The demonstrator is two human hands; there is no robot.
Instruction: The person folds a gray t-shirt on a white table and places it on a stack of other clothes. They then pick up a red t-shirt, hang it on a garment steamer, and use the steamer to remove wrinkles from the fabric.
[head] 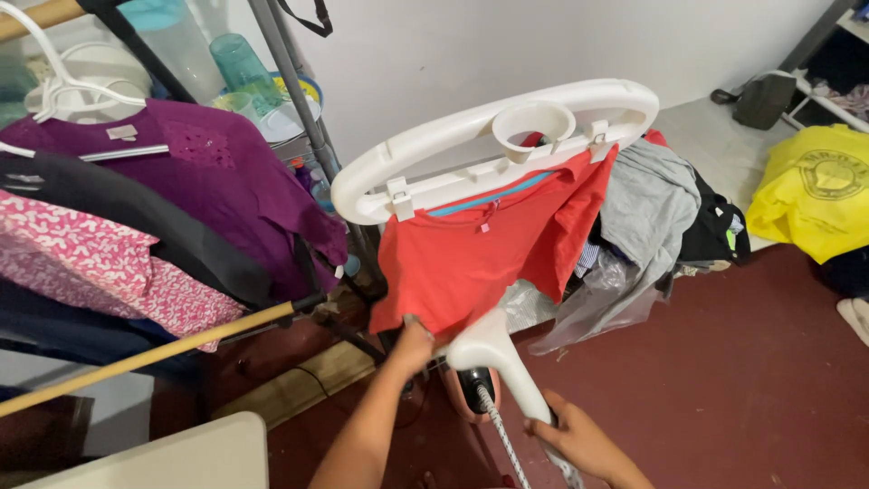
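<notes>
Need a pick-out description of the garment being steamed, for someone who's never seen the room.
Find the white oval hanger frame in the middle of the room, between the clothes rack on one side and a heap of grey and black laundry on the other. Clipped under it hangs the orange-red shirt. It alone has a blue neckline, with the left hand pinching its hem and the right hand holding the white steamer head against it.
</notes>
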